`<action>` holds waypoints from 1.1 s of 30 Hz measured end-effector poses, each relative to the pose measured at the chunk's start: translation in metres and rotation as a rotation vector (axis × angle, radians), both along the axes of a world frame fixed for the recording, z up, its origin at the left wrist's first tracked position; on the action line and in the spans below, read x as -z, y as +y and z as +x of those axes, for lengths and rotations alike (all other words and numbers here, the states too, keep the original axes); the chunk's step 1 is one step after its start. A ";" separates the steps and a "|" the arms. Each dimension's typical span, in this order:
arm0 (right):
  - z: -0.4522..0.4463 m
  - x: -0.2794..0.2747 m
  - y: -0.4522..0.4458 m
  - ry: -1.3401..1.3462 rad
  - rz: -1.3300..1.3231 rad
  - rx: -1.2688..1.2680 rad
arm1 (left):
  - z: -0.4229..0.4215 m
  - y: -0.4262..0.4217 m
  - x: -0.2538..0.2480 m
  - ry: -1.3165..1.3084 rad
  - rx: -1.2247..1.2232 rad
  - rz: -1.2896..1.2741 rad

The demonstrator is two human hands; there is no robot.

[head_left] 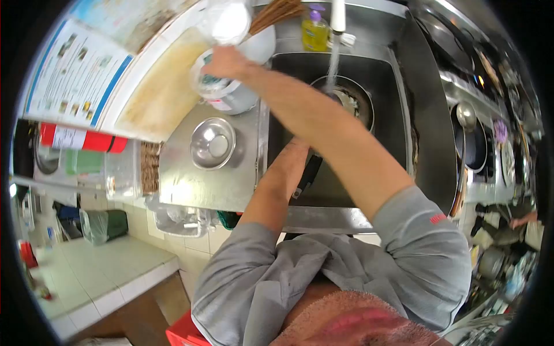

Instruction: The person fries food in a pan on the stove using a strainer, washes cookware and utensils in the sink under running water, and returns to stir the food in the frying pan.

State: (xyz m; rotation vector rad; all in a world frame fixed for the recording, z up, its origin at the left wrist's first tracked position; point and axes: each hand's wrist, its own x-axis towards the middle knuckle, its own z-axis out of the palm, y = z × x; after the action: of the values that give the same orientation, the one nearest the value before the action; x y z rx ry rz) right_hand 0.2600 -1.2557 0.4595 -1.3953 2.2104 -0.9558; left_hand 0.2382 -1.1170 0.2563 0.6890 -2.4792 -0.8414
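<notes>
My right arm crosses over my left, and my right hand [226, 62] is at a white tub [239, 101] left of the sink. Its fingers are bent down over the tub's opening, by something green and white; what they grip is not clear. My left hand [299, 144] reaches into the sink beside the black handle [310, 172] of a frying pan [367, 104]. My right forearm hides its fingers. Water runs from the white faucet [338, 17] into the pan, where pale bits lie.
A steel bowl [213, 144] stands on the metal counter [179, 187] left of the sink [395, 115]. Behind the sink are a yellow soap bottle [314, 32] and a bundle of brown sticks [277, 14]. Pans and a ladle [466, 115] are at right.
</notes>
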 end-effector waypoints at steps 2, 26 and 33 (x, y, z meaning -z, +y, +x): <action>0.022 0.012 -0.010 0.135 -0.009 0.209 | 0.000 -0.004 -0.011 0.026 0.013 -0.108; -0.146 0.219 0.243 0.370 -0.036 -0.174 | -0.061 -0.047 -0.010 0.487 -0.072 0.759; -0.153 0.242 0.162 -0.539 -0.601 0.422 | -0.072 -0.013 -0.009 0.441 -0.155 0.724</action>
State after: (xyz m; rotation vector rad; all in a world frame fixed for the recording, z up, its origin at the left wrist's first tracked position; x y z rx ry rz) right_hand 0.1074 -1.0939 0.2179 -0.7106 1.8881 -1.9949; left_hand 0.1663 -1.1299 0.2655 0.7976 -1.6832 -1.6442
